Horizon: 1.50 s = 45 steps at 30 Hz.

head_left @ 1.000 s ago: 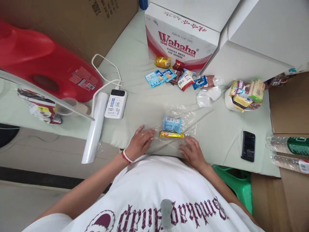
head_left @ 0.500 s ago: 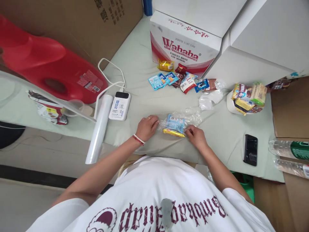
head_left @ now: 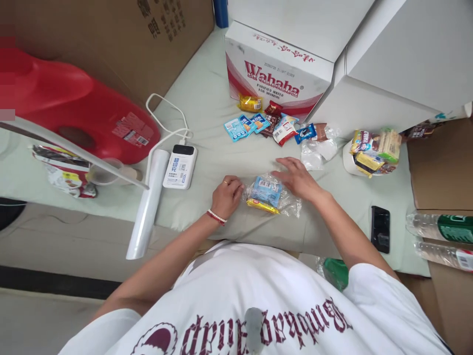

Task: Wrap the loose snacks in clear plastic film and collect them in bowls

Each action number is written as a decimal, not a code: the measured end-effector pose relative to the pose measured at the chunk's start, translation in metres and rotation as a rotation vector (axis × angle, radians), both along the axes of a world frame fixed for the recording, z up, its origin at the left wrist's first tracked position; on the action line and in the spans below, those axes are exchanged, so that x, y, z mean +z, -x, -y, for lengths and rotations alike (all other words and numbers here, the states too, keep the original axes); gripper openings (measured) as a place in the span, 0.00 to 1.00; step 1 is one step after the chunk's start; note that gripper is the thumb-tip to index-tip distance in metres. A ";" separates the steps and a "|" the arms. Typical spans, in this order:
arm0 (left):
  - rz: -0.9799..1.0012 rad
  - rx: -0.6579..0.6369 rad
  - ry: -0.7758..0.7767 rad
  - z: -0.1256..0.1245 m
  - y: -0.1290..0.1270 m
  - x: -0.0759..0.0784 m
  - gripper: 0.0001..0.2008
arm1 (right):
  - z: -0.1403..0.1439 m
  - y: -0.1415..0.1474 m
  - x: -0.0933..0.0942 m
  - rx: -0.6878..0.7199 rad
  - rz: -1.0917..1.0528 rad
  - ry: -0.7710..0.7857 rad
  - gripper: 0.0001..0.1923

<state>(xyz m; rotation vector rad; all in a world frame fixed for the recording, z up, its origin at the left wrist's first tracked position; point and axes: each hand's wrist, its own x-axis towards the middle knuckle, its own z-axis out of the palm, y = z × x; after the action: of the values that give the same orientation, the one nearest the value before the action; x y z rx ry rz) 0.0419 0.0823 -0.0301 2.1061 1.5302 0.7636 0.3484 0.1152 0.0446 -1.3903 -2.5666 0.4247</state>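
A clear plastic bag [head_left: 291, 204] lies on the cloth-covered table near my body. Inside it are a blue snack packet [head_left: 266, 190] and a yellow packet [head_left: 263, 206] along its near side. My left hand [head_left: 228, 198] has its fingers closed at the left end of the bag, pinching the plastic. On the other side, my right hand [head_left: 295, 178] is open, its fingers spread over the bag's upper right part. Whether its fingertips touch the plastic I cannot tell.
Snack packets [head_left: 284, 129] lie before a Wahaha carton [head_left: 277, 74]. A power bank [head_left: 180, 166] and a plastic roll [head_left: 148, 204] are on the left, beside a red jug [head_left: 111, 118]. A snack-filled white bowl [head_left: 349, 160] and phone [head_left: 380, 229] are on the right.
My right hand has let go of the bag's right side and moved up and away from me, its fingers opening. My left hand keeps its pinch at the left end.
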 end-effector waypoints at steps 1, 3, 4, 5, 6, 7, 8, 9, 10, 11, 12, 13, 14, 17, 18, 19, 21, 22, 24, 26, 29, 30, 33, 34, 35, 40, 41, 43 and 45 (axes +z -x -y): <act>0.010 -0.002 0.003 0.000 -0.001 0.001 0.16 | -0.010 0.005 -0.002 0.063 -0.019 0.018 0.20; 0.023 -0.007 0.003 0.001 -0.001 0.002 0.17 | -0.027 0.012 -0.003 0.168 -0.072 0.051 0.14; 0.026 -0.010 0.000 0.001 -0.002 0.003 0.17 | -0.034 0.015 -0.002 0.216 -0.101 0.072 0.11; 0.027 -0.013 -0.006 0.002 -0.002 0.004 0.17 | -0.041 0.017 0.000 0.262 -0.129 0.102 0.10; 0.029 -0.014 -0.016 0.002 -0.001 0.004 0.17 | -0.048 0.020 0.003 0.297 -0.157 0.143 0.10; 0.029 -0.015 -0.031 0.002 -0.001 0.005 0.16 | -0.053 0.022 0.005 0.314 -0.182 0.194 0.10; 0.026 -0.015 -0.050 0.002 -0.001 0.006 0.16 | -0.058 0.025 0.007 0.307 -0.205 0.253 0.10; 0.018 -0.012 -0.074 0.001 -0.002 0.007 0.16 | -0.062 0.028 0.007 0.272 -0.224 0.314 0.10; 0.006 -0.007 -0.101 0.001 -0.002 0.009 0.15 | -0.066 0.031 0.005 0.211 -0.240 0.365 0.11; -0.010 -0.005 -0.127 0.000 -0.003 0.011 0.14 | -0.069 0.035 0.003 0.135 -0.250 0.401 0.12; -0.026 -0.012 -0.150 -0.001 -0.004 0.013 0.14 | -0.071 0.040 -0.001 0.055 -0.254 0.419 0.13; -0.041 -0.027 -0.168 -0.003 -0.006 0.015 0.13 | -0.074 0.044 -0.005 -0.019 -0.253 0.423 0.14; -0.052 -0.051 -0.180 -0.005 -0.008 0.017 0.13 | -0.077 0.049 -0.009 -0.082 -0.246 0.417 0.14; -0.076 -0.132 -0.190 -0.011 -0.014 0.023 0.14 | -0.084 0.057 -0.013 -0.202 -0.212 0.384 0.14; -0.081 -0.143 -0.190 -0.013 -0.015 0.025 0.14 | -0.085 0.056 -0.011 -0.202 -0.209 0.370 0.14; -0.084 -0.146 -0.192 -0.015 -0.015 0.025 0.14 | -0.085 0.054 -0.007 -0.167 -0.211 0.350 0.14; -0.083 -0.132 -0.201 -0.017 -0.014 0.025 0.14 | -0.080 0.042 0.006 -0.009 -0.223 0.289 0.13; -0.078 -0.120 -0.209 -0.017 -0.012 0.024 0.14 | -0.074 0.034 0.013 0.088 -0.223 0.255 0.14; -0.056 -0.100 -0.231 -0.016 -0.008 0.019 0.14 | -0.057 0.018 0.023 0.243 -0.189 0.212 0.21; -0.018 -0.092 -0.252 -0.015 -0.005 0.014 0.13 | -0.039 0.005 0.026 0.320 -0.117 0.205 0.29; 0.035 -0.104 -0.293 -0.013 -0.004 0.007 0.11 | -0.021 -0.002 0.017 0.364 -0.028 0.179 0.27; 0.047 -0.111 -0.306 -0.013 -0.004 0.006 0.11 | -0.020 -0.002 0.013 0.374 -0.028 0.162 0.21; 0.060 -0.131 -0.325 -0.012 -0.006 0.007 0.10 | -0.032 0.005 0.008 0.415 -0.111 0.160 0.07; 0.059 -0.136 -0.332 -0.011 -0.006 0.008 0.10 | -0.039 0.008 0.008 0.428 -0.148 0.188 0.07; 0.055 -0.138 -0.343 -0.010 -0.006 0.009 0.10 | -0.046 0.011 0.009 0.434 -0.183 0.232 0.07; -0.005 -0.192 -0.432 -0.004 -0.005 0.020 0.08 | -0.075 0.037 0.004 0.246 -0.269 0.495 0.11; -0.020 -0.231 -0.447 -0.003 -0.005 0.023 0.08 | -0.079 0.044 0.000 0.181 -0.265 0.507 0.11; -0.052 -0.355 -0.464 -0.004 -0.006 0.028 0.07 | -0.087 0.059 -0.010 0.078 -0.237 0.480 0.11; -0.094 -0.518 -0.447 -0.009 -0.009 0.030 0.07 | -0.095 0.074 -0.017 0.016 -0.195 0.439 0.10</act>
<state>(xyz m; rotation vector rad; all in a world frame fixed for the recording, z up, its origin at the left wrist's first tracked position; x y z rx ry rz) 0.0509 0.0916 0.0002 2.7330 0.8246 0.8702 0.2740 0.2098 0.0272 -1.3685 -2.4158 1.1208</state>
